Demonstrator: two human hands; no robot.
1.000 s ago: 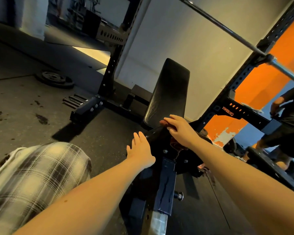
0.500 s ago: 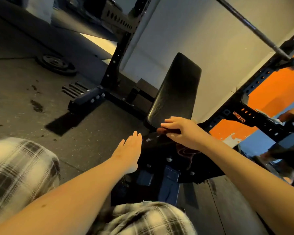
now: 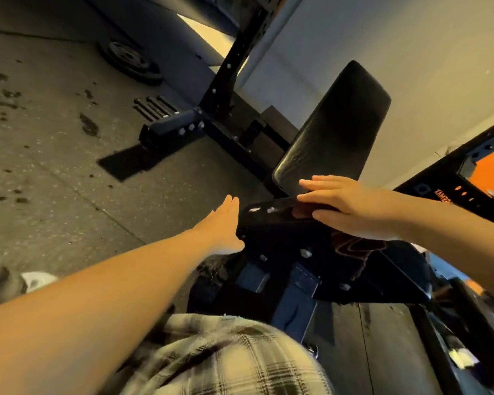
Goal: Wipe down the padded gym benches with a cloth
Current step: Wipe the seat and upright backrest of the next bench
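Observation:
The black padded bench stands in front of me, its back pad [image 3: 334, 129] tilted up and its seat pad [image 3: 280, 220] below it. A dark cloth [image 3: 357, 248] with reddish lines lies on the seat under my right wrist. My right hand [image 3: 345, 206] rests on the seat's far end at the foot of the back pad, fingers straight and thumb spread, pressing on the cloth. My left hand [image 3: 223, 223] is flat with straight fingers against the seat's left edge and holds nothing.
The black rack upright [image 3: 228, 67] and its foot [image 3: 169, 125] stand left of the bench. A weight plate [image 3: 129, 62] lies on the speckled floor beyond. An orange-lettered rack arm [image 3: 451, 192] crosses at right. My plaid-clad knee [image 3: 226, 360] is below.
My left hand has slid forward along the seat's left edge. My right hand stays at the seat's far end. The view has come closer and tipped down.

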